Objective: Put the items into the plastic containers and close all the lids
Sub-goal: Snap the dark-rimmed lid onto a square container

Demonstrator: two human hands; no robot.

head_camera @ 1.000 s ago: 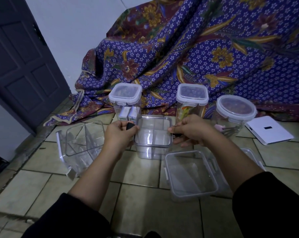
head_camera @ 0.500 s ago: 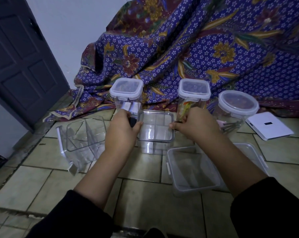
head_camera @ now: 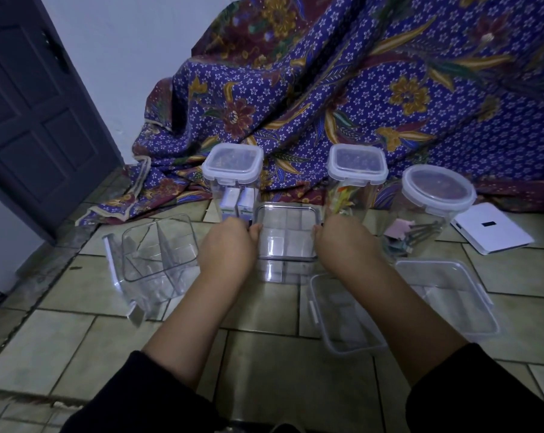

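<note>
**Container's down, hands on both sides**

I've pushed the square clear container [head_camera: 285, 234] forward a bit; it now sits on the tile floor [head_camera: 77, 339] between the two lidded tubs. My left hand [head_camera: 230, 245] and right hand [head_camera: 342, 242] both clamp its sides. Looks like the lid's getting pressed shut.

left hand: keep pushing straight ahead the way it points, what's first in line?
Probably the lidded square container with white items inside, standing just beyond the left hand, which grips the clear central container. Depth between them is unclear.
</note>
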